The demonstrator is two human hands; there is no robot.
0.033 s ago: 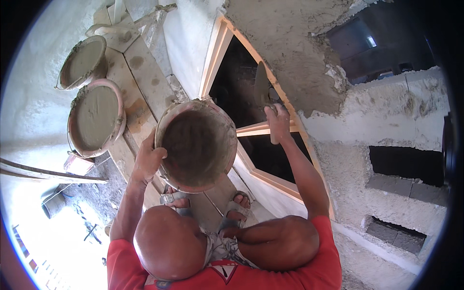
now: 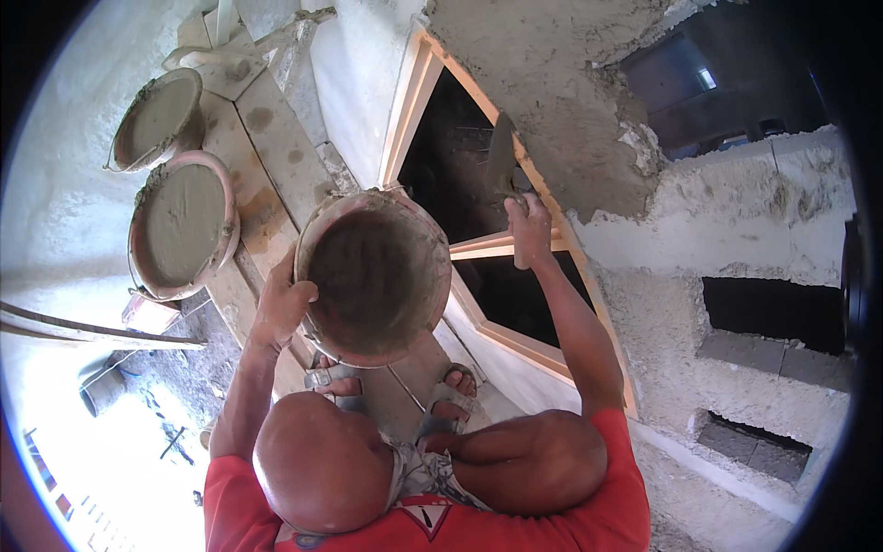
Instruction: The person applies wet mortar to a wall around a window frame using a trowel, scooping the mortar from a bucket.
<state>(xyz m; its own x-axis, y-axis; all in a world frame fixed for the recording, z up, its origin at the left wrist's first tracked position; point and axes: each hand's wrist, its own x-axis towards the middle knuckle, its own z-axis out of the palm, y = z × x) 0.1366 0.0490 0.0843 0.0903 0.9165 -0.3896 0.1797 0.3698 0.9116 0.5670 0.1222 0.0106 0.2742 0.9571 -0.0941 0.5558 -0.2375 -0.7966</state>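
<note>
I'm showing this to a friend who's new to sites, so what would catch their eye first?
Probably the large smeared bucket in the center, its rim gripped by the left hand. Next, to its right, the right hand holding a trowel near the wooden frame. Then, at upper left, a second bucket and a third, both filled with grey mix.

Left hand [image 2: 282, 308] gripping bucket [image 2: 428, 267] by rim — right hand [image 2: 531, 237] holding trowel [image 2: 500, 158] — planks [image 2: 418, 373] underfoot.
</note>
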